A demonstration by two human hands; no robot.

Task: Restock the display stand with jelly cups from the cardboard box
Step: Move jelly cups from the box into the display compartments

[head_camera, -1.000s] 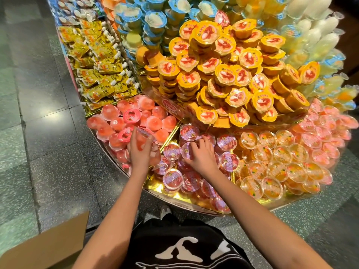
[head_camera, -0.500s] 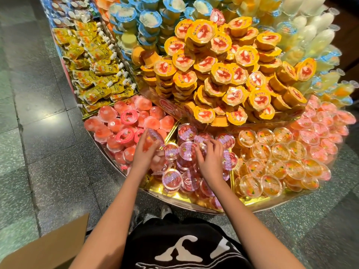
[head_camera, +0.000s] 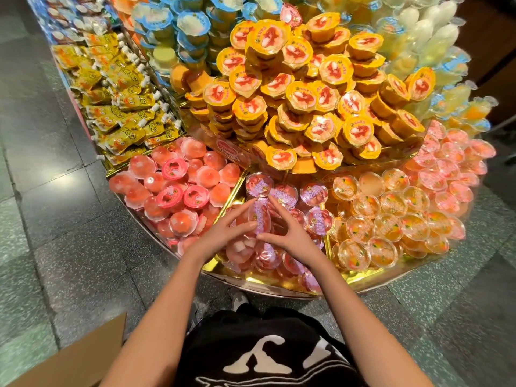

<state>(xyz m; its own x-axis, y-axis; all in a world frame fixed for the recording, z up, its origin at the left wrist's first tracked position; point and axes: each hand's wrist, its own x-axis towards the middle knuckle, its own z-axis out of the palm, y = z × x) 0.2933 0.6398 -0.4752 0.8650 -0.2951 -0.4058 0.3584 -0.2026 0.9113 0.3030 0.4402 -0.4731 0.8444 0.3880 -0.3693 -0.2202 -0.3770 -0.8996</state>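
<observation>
The round display stand (head_camera: 275, 281) has a gold-lined front compartment of clear jelly cups with purple lids (head_camera: 313, 193). My left hand (head_camera: 222, 235) and my right hand (head_camera: 291, 235) meet over this compartment. Between them one purple-lidded jelly cup (head_camera: 262, 217) stands tilted on its edge. My left forefinger and thumb pinch its left side, and my right fingertips and thumb hold its right side. A flap of the cardboard box (head_camera: 72, 361) shows at the bottom left; its inside is out of view.
Pink jelly cups (head_camera: 178, 188) fill the compartment to the left and orange fruit cups (head_camera: 388, 219) the one to the right. Yellow-lidded cups (head_camera: 301, 88) are piled high behind. Yellow pouches (head_camera: 122, 101) lie at far left. Grey stone floor (head_camera: 55, 219) surrounds the stand.
My left hand has moved right from the edge of the pink cups to the purple-lidded compartment. Both hands have come together on one cup, now tilted up on its edge.
</observation>
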